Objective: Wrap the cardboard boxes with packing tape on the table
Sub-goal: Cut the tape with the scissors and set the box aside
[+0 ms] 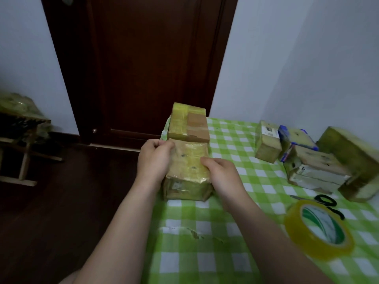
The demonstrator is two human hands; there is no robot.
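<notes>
Yellow tape roll (320, 230) is lying unused at the near right of the checked table (205, 253), while beyond it the left hand (153, 158) and right hand (221, 173) are gripping a seemingly fully taped box (190, 171) at the left edge, and the far box (189, 124) behind is showing bare cardboard, likely half done

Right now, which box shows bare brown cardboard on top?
The far box, just behind the held one: its right part is plain brown; others look taped.

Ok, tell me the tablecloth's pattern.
Green-and-white checked tablecloth, seen best in the head view.
</notes>
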